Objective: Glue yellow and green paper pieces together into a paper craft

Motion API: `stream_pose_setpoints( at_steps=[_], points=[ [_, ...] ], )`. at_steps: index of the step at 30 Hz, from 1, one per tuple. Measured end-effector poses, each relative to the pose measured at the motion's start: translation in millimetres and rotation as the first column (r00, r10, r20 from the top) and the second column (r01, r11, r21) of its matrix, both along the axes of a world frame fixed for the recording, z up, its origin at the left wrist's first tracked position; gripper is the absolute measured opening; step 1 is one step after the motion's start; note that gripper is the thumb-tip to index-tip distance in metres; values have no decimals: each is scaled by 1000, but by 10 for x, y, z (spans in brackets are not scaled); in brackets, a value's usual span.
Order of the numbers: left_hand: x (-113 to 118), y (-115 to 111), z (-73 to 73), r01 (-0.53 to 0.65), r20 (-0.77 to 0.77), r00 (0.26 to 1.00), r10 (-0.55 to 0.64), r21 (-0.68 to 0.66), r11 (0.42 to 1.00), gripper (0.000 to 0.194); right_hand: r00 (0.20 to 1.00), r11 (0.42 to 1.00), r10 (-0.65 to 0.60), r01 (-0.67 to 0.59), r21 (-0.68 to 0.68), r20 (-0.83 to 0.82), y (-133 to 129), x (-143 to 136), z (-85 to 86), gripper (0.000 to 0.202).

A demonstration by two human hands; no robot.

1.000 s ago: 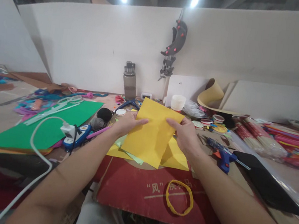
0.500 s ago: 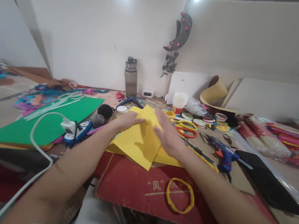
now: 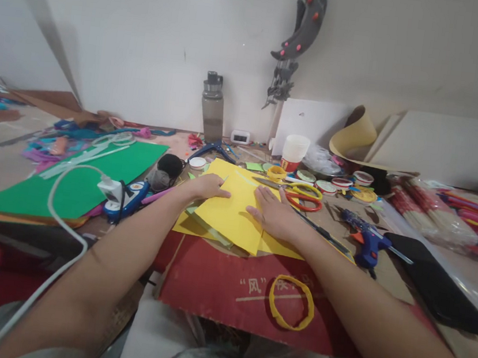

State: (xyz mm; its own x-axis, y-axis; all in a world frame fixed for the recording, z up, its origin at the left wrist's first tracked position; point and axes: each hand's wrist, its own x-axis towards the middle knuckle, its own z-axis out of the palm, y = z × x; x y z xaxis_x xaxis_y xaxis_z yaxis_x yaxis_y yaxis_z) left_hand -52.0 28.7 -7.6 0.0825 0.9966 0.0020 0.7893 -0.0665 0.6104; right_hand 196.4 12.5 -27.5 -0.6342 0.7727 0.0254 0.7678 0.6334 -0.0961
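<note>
A yellow sheet of paper lies in front of me over more yellow sheets and a light green piece. My left hand is closed on its left edge, thumb on top, the other fingers partly hidden. Flat on the right part of the yellow paper rests my right hand, its fingers stretched out and thumb apart. Just beyond the right hand are yellow-handled scissors and red-handled scissors. Nearer to me, a yellow ring sits on a red board with printed characters.
At right are a blue glue gun and a long black object. Left stand a blue-and-white power strip with a white cable and green sheets. Behind are a water bottle, paper cups and small round tubs.
My right hand has gone from a raised, tilted pose to lying flat on the yellow paper. The sheet, bent up before, is flatter now. The camera has tipped downward.
</note>
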Motion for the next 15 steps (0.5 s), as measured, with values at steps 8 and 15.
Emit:
stream_pose_setpoints(
  at_steps=[8,15],
  points=[
    [-4,-54,74,55,-162,984,-70,-96,994,31,981,985,164,-157,67,-108,-185,-185,38,81],
    [-17,-34,-10,14,-43,999,-23,-187,982,30,995,991,96,-96,-96,0,-116,-136,-24,85]
  ],
)
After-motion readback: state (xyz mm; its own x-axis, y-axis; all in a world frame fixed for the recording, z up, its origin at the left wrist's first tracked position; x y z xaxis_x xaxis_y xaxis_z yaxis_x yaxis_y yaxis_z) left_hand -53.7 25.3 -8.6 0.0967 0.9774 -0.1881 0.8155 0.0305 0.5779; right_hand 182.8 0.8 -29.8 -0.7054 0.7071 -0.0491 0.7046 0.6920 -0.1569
